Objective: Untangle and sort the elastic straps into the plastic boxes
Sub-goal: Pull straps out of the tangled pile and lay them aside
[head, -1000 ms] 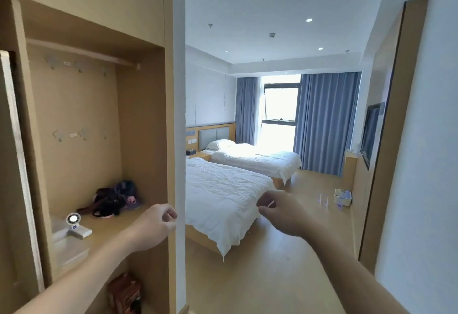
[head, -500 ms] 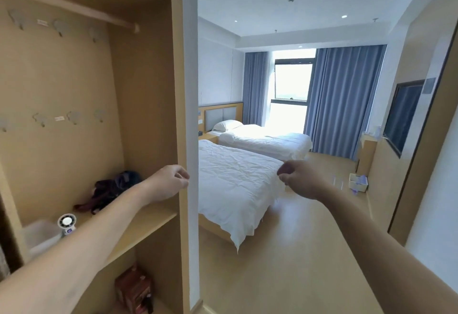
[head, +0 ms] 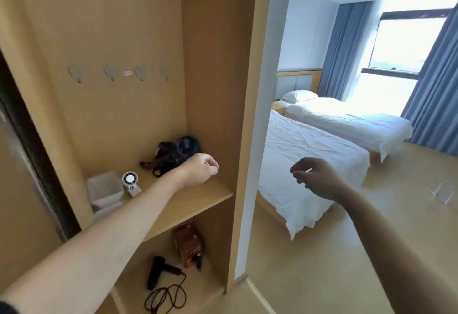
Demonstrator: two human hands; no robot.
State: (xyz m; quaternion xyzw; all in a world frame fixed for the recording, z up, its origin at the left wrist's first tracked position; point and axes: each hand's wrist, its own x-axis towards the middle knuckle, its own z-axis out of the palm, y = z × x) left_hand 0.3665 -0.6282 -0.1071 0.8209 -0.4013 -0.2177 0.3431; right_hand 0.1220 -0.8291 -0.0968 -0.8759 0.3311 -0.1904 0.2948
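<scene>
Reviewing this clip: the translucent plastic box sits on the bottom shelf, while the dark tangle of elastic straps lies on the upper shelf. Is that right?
Not quite. The head view shows the translucent plastic box on the upper wooden shelf too, left of the dark tangle of elastic straps. The straps do lie on the upper shelf, as you say. The bottom shelf holds a black hair dryer.

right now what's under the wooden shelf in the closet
Under the shelf lie a black hair dryer with its looped cord and a brown case behind it. The left forearm covers the compartment's left side, so that part cannot be seen.
</scene>
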